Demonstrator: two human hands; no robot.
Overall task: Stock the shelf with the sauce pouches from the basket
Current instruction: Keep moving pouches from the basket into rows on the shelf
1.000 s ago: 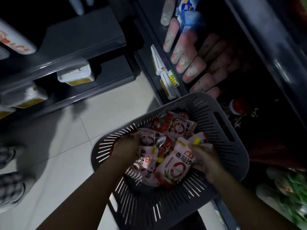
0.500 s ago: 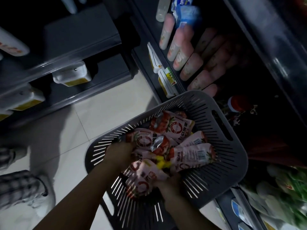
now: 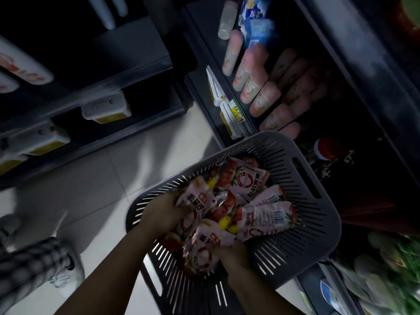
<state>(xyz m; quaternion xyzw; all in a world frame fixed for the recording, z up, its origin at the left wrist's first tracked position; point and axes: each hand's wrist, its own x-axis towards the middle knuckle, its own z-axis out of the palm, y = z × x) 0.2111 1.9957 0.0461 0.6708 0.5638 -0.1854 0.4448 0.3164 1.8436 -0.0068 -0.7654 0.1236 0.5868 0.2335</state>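
Head view: a grey plastic basket (image 3: 318, 235) with rounded corners, a cut-out handle slot and thin slits in its walls sits low in the dim aisle, its far rim close against the dark metal shelf (image 3: 197, 42) on the right. The sauce pouches (image 3: 245, 180) are heaped inside it. They are soft, glossy, flat packs printed red and white with a round red ring, and some show stubby yellow caps (image 3: 223, 221). One pouch lies on its back, with a barcode panel (image 3: 276, 218) facing up.

The left hand (image 3: 163, 212) reaches in from the basket's left wall. Its fingers are curled round the edge of the upper-left pouch (image 3: 195, 201), gripping it. The right hand (image 3: 229, 253) is at the near side of the heap, fingers closed on the near pouch (image 3: 202, 251), whose foil bulges and creases under the hold. Both forearms are bare.

On the shelf beyond the basket, a row of pink packs (image 3: 263, 98) with rounded ends leans side by side. Blue-and-white wrapped packets (image 3: 256, 30) sit above them, and white price tags (image 3: 227, 119) are clipped along the ledge. The left shelving (image 3: 127, 71) carries boxy white tubs (image 3: 105, 108) with yellow bases. The floor (image 3: 91, 178) is smooth pale tile. A checked trouser leg (image 3: 29, 276) and a white shoe (image 3: 66, 276) show at lower left, blurred. Green packets (image 3: 386, 269) blur at lower right.
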